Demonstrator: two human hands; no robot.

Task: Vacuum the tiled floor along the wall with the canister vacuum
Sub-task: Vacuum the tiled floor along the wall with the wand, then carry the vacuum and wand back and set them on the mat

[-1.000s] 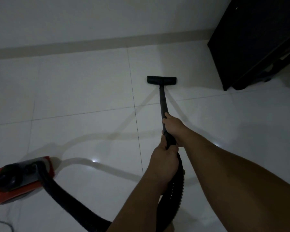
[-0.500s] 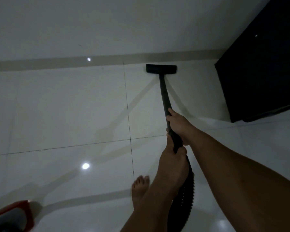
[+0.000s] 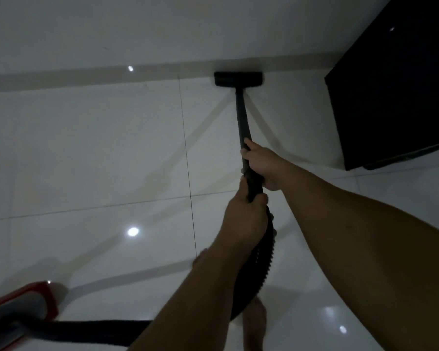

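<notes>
Floor nozzle [image 3: 238, 79] upper centre, pressed against baseboard [image 3: 86, 75] for edge dust. Right hand [image 3: 260, 164] and left hand [image 3: 243, 219] both wrapped tight on wand [image 3: 241, 117], stacked for pushing control.

The floor [image 3: 86, 153] is glossy white tile with thin dark grout lines and bright spots of reflected light. Beyond the right hand [image 3: 262, 164], the black floor nozzle [image 3: 238, 79] lies flat on the tile, touching the pale skirting strip [image 3: 61, 74] at the wall's foot. Right of that hand a dark cabinet [image 3: 395, 92] stands on the floor. Down and left of the left hand [image 3: 243, 219], the red canister [image 3: 18, 310] sits on the tile, its black hose [image 3: 91, 330] trailing across it. Bare feet [image 3: 255, 323] stand below the hands.
</notes>
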